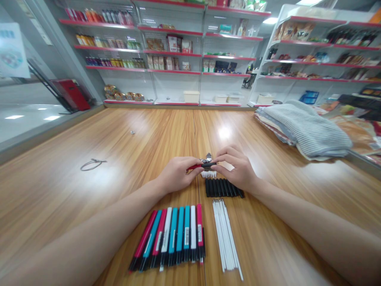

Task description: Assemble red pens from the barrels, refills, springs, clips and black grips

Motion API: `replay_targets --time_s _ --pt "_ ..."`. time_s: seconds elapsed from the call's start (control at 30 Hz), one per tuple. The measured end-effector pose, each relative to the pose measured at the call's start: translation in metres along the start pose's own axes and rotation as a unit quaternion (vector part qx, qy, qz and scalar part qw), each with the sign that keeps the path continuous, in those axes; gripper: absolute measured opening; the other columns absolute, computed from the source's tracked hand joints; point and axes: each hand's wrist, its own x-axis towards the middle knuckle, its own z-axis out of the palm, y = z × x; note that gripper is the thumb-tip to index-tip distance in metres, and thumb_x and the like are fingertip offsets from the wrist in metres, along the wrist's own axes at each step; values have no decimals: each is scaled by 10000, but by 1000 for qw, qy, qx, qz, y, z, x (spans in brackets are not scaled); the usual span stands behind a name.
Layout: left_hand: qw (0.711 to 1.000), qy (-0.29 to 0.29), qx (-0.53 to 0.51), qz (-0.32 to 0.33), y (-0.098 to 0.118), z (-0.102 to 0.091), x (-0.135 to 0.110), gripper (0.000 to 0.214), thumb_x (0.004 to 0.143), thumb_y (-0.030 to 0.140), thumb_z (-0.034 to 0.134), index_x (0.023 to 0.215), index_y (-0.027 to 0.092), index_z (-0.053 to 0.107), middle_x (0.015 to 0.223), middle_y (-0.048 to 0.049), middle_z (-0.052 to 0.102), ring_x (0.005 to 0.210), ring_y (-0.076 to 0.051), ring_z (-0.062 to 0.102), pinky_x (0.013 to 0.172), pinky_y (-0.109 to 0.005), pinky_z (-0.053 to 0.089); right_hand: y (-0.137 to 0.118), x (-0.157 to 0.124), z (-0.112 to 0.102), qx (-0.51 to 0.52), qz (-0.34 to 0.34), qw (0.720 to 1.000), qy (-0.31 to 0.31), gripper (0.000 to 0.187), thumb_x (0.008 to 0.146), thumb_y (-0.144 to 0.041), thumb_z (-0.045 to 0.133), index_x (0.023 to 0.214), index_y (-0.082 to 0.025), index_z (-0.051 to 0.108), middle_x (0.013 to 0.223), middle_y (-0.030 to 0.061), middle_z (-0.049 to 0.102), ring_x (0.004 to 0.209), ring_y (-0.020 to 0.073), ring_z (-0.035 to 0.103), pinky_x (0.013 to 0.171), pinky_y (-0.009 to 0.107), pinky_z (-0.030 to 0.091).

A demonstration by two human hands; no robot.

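Observation:
My left hand (pixel 178 173) pinches the red end of a pen (pixel 206 165), held level just above the table. The pen's dark end sits between the thumb and fingertips of my right hand (pixel 238 167). Behind and below the pen lie shiny silver pieces (pixel 208 156) and a short row of small white pieces (pixel 208 174), both partly covered. Nearer me is a row of black pen grips (pixel 222 188). A bundle of thin white refills (pixel 226 238) lies below them. To its left, several red, blue and white pen barrels (pixel 172 234) lie side by side.
A grey looped cord (pixel 92 163) and a small silver object (pixel 132 132) lie on the left of the wooden table (pixel 154 135). Folded striped cloth (pixel 309 127) is piled at the right. Stocked shelves (pixel 172 51) stand beyond the far edge.

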Motion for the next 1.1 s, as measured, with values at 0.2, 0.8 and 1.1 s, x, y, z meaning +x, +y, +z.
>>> replay_targets --time_s 0.2,0.8,1.1 --pt "1000 -1 1 11 0 0 0 215 921 297 535 1034 180 676 924 -61 711 782 -145 641 700 -258 474 -4 1 -1 1 -1 1000 -8 165 816 -267 693 971 -214 681 947 78 626 939 223 558 853 410 474" --pt "1000 -3 6 8 -2 1 -1 223 924 303 543 1055 177 673 922 -55 712 753 -134 636 669 -244 463 -5 0 -1 -1 1 1000 -24 113 827 -244 675 935 -212 690 963 79 593 969 217 535 868 397 471" --pt "1000 1 6 16 -3 1 -1 201 917 286 559 1049 180 667 921 -31 708 771 -124 637 688 -237 462 -5 0 0 0 -2 1000 -31 153 818 -238 675 967 -201 664 976 83 588 971 225 539 861 409 476"
